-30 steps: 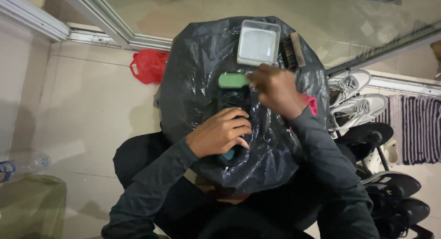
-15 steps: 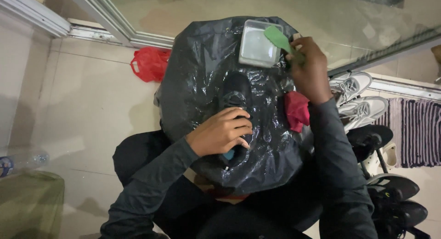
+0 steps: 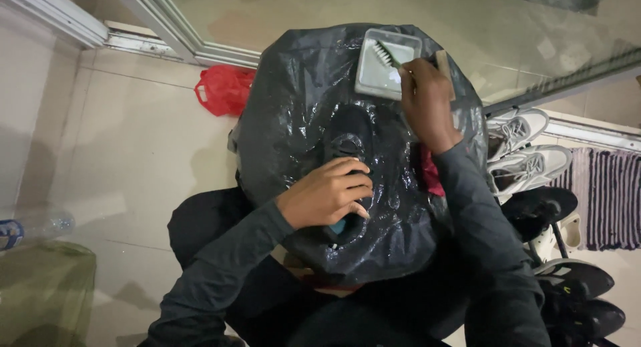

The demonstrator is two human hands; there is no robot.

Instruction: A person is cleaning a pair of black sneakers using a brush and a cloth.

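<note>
While brush dips in tray (shallow), shoe held

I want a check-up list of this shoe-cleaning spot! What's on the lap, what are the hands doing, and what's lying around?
Surface: black plastic bag spread over the lap, on a tiled floor.
Job's things: black shoe; green brush with bristles in a clear rectangular tub.
Clutter: red plastic bag; red cloth by the right forearm.
Grippers: left hand grips the shoe; right hand holds the brush.
Cables: nothing seen.
Surroundings: white sneakers, dark shoes, striped mat, plastic bottle.
</note>
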